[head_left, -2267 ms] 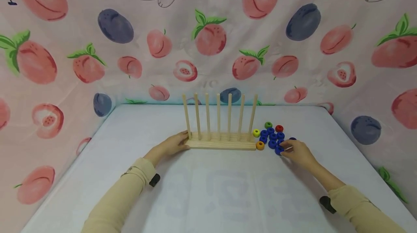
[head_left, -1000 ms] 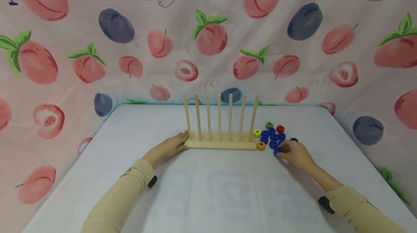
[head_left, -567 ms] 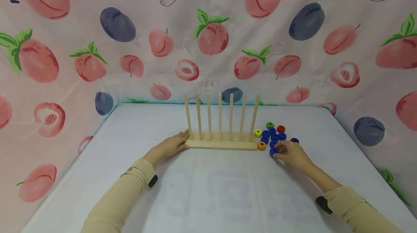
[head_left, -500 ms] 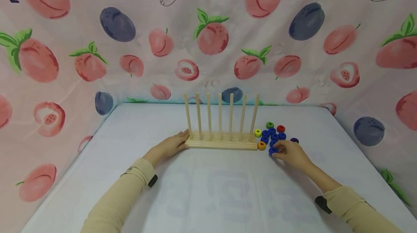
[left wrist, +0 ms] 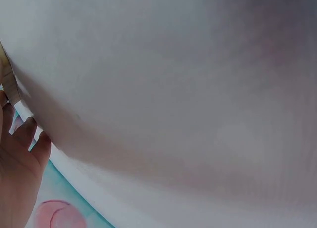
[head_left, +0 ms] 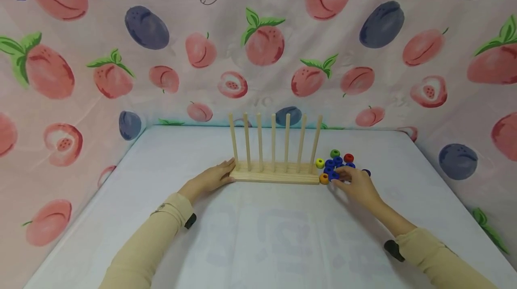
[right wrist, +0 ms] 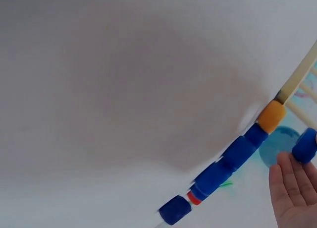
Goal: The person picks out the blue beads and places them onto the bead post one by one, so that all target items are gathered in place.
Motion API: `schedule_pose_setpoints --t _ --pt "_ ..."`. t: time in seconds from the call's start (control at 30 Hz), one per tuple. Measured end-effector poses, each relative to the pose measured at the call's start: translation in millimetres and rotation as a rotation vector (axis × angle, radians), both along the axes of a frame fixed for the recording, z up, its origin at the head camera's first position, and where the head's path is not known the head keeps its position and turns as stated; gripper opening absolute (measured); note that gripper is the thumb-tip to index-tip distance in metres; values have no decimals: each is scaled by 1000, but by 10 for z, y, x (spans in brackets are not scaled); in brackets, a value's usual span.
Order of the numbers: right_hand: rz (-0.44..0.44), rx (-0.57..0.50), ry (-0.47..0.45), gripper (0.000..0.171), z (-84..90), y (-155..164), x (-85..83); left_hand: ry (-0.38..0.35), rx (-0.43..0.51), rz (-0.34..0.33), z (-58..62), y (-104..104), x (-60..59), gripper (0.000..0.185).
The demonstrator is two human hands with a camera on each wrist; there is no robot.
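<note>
Head view: on a white worktop (head_left: pixel 262 235), a wooden rack (head_left: pixel 274 177) lies lengthwise left to right, its pegs (head_left: pixel 273 143) pointing up. The left hand (head_left: pixel 209 178), straight-fingered, touches the rack's left end, apparently steadying it. Near its right end, beside loose beads (head_left: pixel 338 161), the right hand (head_left: pixel 359 186) pinches a raised blue bead (right wrist: pixel 304 146), its hole's direction unclear.

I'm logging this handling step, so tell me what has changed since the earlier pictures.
The right hand, pinching a blue bead, has moved left toward the wooden rack, carrying that bead, apparently raised, close to the orange bead. Nothing was visibly let go. The left hand stays against the rack's left end, the pegs are still bare, and the other visible beads look unmoved.
</note>
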State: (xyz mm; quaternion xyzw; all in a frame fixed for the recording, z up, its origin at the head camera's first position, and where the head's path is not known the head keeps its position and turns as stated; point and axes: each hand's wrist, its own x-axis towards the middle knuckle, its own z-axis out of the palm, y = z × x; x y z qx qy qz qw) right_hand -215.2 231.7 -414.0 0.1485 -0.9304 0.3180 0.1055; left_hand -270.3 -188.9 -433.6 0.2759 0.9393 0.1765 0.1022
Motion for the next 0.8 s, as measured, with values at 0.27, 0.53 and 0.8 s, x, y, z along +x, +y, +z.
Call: schedule_pose_setpoints --t 0.27,0.53,0.8 --pt "4 -26 25 30 71 -74 -85 -6 1 8 -4 22 -16 61" --pt "48 -117 106 29 140 -164 -178 -8 7 10 7 38 -21 62" --pt "54 -194 137 27 112 -281 -196 -29 11 19 11 18 -16 62"
